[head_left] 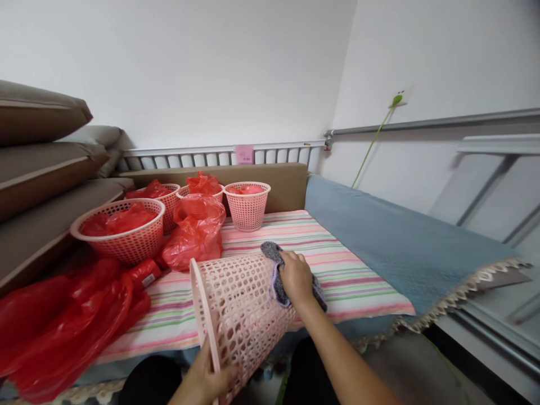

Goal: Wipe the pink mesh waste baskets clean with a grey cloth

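A pink perforated plastic basket [248,304] lies tilted on its side in front of me, its wide rim toward the left. My left hand [206,374] grips that rim from below, with some fingers hidden inside. Near the basket's base, my right hand [297,275] presses a grey cloth with a lilac edge [278,281] against the outer wall. Its fingers are closed over the cloth. Just beyond the basket sits a bunched red plastic bag [196,230].
Several pink baskets with red bags inside, such as the one by the backrest [247,208], stand behind. More red bags [71,326] lie at left on the striped cloth [354,275]. Cushions [46,163] are stacked at left. A green cord [373,140] hangs from a wall socket.
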{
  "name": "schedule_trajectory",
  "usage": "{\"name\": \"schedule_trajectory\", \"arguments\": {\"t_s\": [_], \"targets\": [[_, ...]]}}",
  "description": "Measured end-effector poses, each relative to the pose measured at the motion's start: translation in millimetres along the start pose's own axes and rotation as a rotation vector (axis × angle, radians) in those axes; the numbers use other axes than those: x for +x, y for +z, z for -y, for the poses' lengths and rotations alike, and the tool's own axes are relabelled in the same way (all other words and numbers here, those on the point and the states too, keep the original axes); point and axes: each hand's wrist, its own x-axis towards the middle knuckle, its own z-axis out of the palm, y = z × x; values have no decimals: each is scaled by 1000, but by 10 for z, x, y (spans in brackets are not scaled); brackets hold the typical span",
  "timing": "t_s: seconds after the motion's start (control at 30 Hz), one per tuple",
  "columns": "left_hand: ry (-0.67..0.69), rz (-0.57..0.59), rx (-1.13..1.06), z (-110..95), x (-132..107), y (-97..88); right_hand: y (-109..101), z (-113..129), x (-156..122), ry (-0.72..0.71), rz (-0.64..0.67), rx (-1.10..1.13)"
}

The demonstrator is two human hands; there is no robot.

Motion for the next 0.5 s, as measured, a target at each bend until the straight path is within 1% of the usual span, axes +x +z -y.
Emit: {"name": "schedule_trajectory", "arguments": {"t_s": [0.07, 0.13, 0.2, 0.27, 0.3, 0.37, 0.5], "targets": [[50, -34, -33, -200, 17, 98, 13, 15, -45, -2, -19, 10], [50, -33, -88, -344, 11, 204, 19, 10, -57, 10, -29, 37], [16, -37, -133, -389, -10, 282, 16, 23, -56, 42, -26, 66], [-2, -68, -155, -344, -34, 313, 9, 115, -77, 57, -31, 92], [-5, -89, -159, -302, -44, 310, 5, 204, -104, 44, -36, 114], [-4, -120, -156, -209, -53, 278, -8, 469, -192, -23, -29, 202], [38, -169, -31, -67, -31, 139, -109, 1143, -449, -166, 52, 495]]}}
